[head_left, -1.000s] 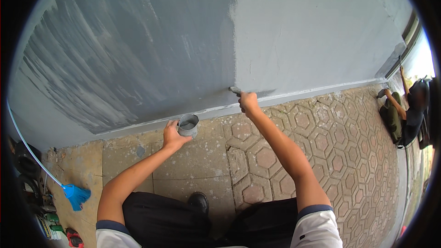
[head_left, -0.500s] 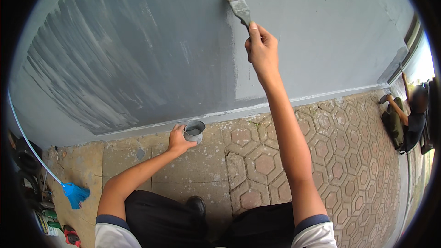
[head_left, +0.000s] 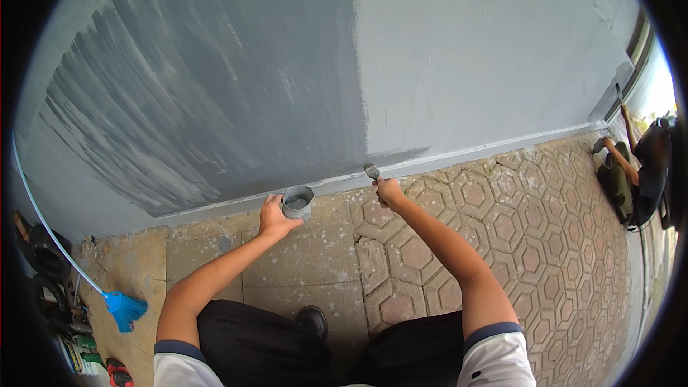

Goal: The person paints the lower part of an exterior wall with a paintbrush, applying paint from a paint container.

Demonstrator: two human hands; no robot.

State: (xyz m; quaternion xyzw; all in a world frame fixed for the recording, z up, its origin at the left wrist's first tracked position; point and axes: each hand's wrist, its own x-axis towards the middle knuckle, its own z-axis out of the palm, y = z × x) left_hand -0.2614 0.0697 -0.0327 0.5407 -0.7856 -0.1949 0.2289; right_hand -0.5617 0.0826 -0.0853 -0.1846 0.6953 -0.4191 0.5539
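My right hand (head_left: 389, 192) grips the handle of a paintbrush (head_left: 372, 171), its bristles at the foot of the wall where the dark grey paint ends. Wrapped round the side of a small grey paint cup (head_left: 298, 203), my left hand (head_left: 272, 216) holds it close to the wall's base. Some grey paint shows inside the cup. The wall (head_left: 459, 64) carries dark grey paint (head_left: 294, 79) on its left part, streaky at the far left, and lighter grey on the right. A thin dark strip runs rightward along the bottom from the brush.
Hexagon-patterned paving (head_left: 494, 222) spreads to the right, plain concrete slabs (head_left: 301, 301) below the cup. A blue broom (head_left: 123, 308) leans at the left, beside tyres (head_left: 49, 251) and containers. At the far right another person (head_left: 648, 172) crouches by the wall, one hand holding a brush.
My right hand has brought the brush down from high on the wall to its base. A dark strip now shows along the bottom edge. The cup has shifted slightly left.
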